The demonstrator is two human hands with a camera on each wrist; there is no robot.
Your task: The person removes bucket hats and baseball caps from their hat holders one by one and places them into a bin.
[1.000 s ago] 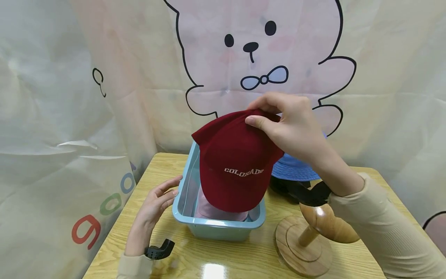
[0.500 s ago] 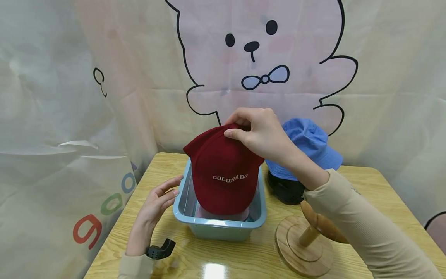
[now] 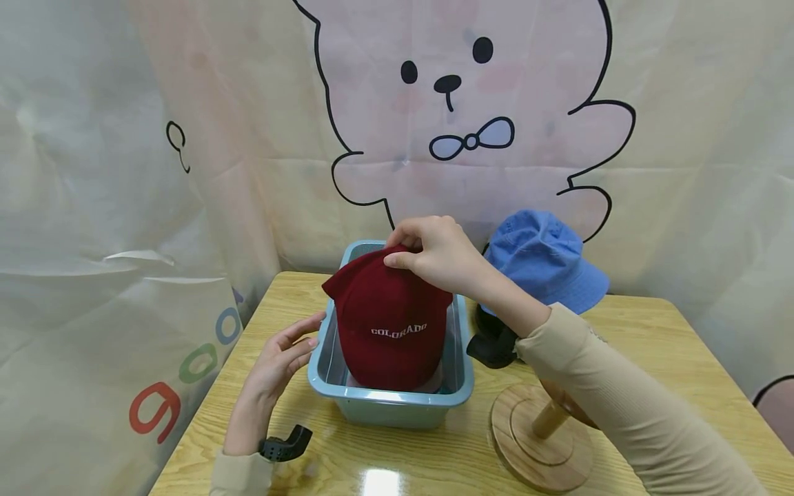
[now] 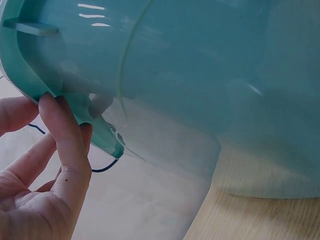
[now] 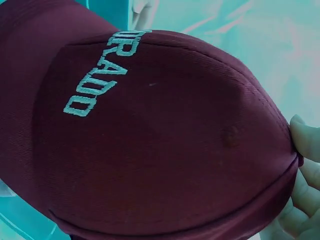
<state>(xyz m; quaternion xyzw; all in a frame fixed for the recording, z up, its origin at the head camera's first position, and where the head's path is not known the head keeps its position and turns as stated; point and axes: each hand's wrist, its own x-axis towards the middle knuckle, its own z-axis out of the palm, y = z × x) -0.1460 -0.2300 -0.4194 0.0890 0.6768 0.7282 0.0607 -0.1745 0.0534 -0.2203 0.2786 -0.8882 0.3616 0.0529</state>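
Observation:
A dark red baseball cap (image 3: 391, 331) with white COLORADO lettering hangs brim down inside a light blue plastic basin (image 3: 403, 406). My right hand (image 3: 437, 251) pinches the cap's crown between thumb and fingers. Close up in the right wrist view, the cap (image 5: 165, 140) fills most of the picture and the thumb (image 5: 306, 137) presses its top. Beneath the brim a strip of pink cloth (image 3: 431, 382) shows in the basin. My left hand (image 3: 279, 358) holds the basin's left rim. In the left wrist view, fingertips pinch that rim (image 4: 37, 90).
A blue cap (image 3: 540, 262) sits on a black stand behind my right forearm. Nearer, a wooden hat stand (image 3: 540, 441) with a round base rises to the basin's right, partly covered by my sleeve. All stand on a wood-grain table (image 3: 347, 461) before a printed curtain (image 3: 279, 207).
My right hand has lowered the red cap down and leftward into the basin. The blue cap has come into fuller view behind my arm. My left hand stays at the rim.

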